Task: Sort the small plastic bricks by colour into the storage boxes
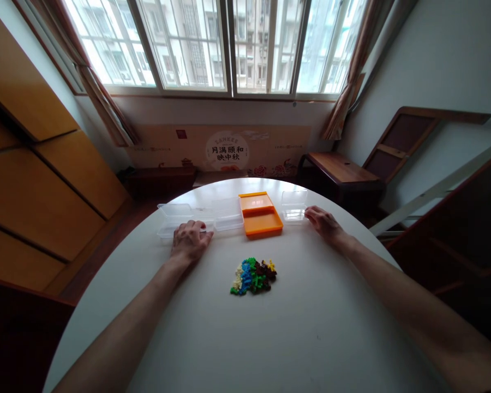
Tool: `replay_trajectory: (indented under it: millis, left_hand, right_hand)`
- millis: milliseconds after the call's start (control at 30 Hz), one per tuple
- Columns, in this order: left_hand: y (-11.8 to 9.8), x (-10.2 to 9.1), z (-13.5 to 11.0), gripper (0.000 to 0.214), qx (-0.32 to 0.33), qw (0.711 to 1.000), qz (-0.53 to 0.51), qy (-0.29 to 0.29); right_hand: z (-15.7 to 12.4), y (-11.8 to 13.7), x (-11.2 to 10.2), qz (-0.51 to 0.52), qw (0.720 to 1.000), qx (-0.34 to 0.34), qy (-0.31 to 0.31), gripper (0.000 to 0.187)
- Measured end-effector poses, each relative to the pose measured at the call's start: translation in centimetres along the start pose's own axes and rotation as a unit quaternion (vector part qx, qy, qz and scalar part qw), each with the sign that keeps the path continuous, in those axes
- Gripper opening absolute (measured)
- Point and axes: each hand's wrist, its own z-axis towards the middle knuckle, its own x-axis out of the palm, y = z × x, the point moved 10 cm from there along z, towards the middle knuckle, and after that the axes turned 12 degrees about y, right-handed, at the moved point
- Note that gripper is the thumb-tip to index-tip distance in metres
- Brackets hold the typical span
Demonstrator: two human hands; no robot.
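My left hand (191, 240) is at the front edge of a clear plastic box (167, 226) on the left, its fingers curled over the rim. A second clear plastic box (229, 221) with its lid up stands beside it. My right hand (322, 222) pinches the right edge of a small clear plastic box (293, 214), whose lid is raised. Between the hands lies an orange plastic case (262, 222), open, with its inside bare. Nearer to me is a pile of small building bricks (252, 277) in cream, blue, green, dark brown and yellow; neither hand touches it.
All this stands on a round white table (294, 333). Beyond its far edge are a printed cardboard panel (265, 144) under the window and a wooden stool (339, 166) at the right. A folded wooden chair (407, 139) leans by the right wall.
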Motion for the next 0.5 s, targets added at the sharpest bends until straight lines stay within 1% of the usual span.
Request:
replay_trajectory:
  millis: [67,133,200,233,300,367,433,500]
  left_hand:
    - [-0.3,0.0,0.1,0.035,0.006,1.0,0.0,-0.002]
    - [-0.6,0.1,0.2,0.034,0.01,1.0,-0.003,-0.002]
    - [-0.8,0.3,0.3,0.032,0.017,1.0,-0.005,-0.004]
    - [-1.0,0.4,0.3,0.032,0.021,1.0,-0.005,-0.006]
    - [-1.3,0.5,0.2,0.033,0.029,0.999,-0.007,-0.01]
    - [-1.4,0.6,0.1,0.033,0.032,0.999,-0.011,-0.01]
    - [-1.4,0.7,-0.2,0.033,0.031,0.999,-0.017,-0.005]
    - [-1.7,0.7,-0.6,0.031,0.037,0.999,-0.019,-0.001]
  right_hand:
    - [-0.1,0.3,0.4,-0.014,1.0,0.005,0.001,0.023]
    - [0.0,1.0,0.7,-0.027,0.999,0.03,-0.013,0.026]
    - [0.4,2.1,1.1,-0.024,0.998,0.054,-0.021,0.033]
    - [0.7,2.9,1.5,-0.014,0.998,0.054,-0.016,0.036]
    - [1.4,4.7,2.5,0.02,0.999,0.031,0.011,0.036]
    - [1.8,6.1,3.2,0.051,0.998,0.003,0.033,0.033]
    - [1.6,6.6,3.3,0.06,0.997,-0.01,0.037,0.028]
    - [1.1,6.6,3.1,0.053,0.998,-0.017,0.032,0.025]
